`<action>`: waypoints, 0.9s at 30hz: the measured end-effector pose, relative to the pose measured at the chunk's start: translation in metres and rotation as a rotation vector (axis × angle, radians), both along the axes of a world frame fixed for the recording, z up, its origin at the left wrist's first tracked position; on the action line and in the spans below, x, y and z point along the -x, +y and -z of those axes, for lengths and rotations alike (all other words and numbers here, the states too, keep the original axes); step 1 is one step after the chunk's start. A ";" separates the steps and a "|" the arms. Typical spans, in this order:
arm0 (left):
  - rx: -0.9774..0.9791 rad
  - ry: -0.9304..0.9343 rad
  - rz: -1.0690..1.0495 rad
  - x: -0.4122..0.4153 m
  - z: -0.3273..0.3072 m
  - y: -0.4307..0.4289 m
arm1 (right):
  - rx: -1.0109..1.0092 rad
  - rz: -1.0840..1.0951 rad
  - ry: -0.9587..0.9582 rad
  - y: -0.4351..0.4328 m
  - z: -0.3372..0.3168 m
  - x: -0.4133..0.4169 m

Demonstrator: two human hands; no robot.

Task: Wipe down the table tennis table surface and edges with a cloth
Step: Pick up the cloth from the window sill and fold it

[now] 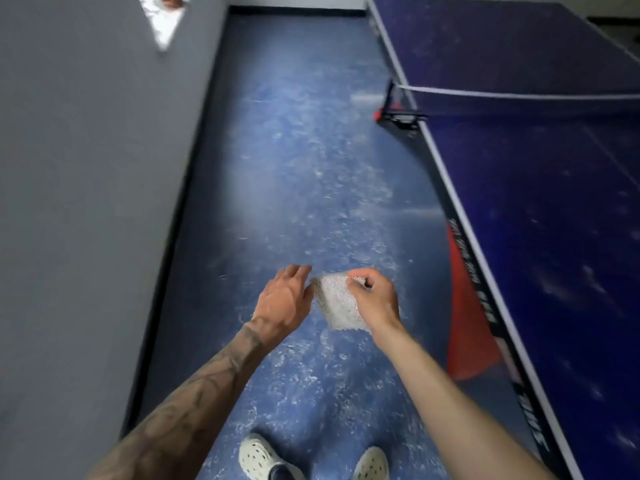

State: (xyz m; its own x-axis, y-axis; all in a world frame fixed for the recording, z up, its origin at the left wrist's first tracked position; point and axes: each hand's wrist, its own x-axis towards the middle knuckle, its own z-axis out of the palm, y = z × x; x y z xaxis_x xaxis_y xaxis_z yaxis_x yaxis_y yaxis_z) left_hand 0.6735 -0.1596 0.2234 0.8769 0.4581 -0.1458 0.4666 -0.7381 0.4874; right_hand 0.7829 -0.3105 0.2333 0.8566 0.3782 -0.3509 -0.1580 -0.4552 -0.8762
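Note:
A small grey-white cloth hangs in front of me above the floor. My right hand pinches its upper right corner with curled fingers. My left hand is at the cloth's left edge, fingers reaching round its upper left corner. The dark blue table tennis table runs along my right side, with a white edge line, its net stretched across and a black net clamp at the near side. Both hands are left of the table and not touching it.
A grey wall with a black skirting strip bounds the left side. Between wall and table runs a blue speckled floor aisle. A red part shows under the table edge. My two pale shoes stand at the bottom.

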 end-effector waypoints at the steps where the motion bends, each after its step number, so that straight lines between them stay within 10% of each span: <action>1: 0.005 -0.002 0.048 -0.022 -0.002 -0.025 | -0.004 0.041 0.002 -0.031 -0.001 -0.015; 27: -0.013 0.094 1.040 -0.423 0.014 -0.542 | 0.009 1.083 0.009 -0.584 0.024 -0.222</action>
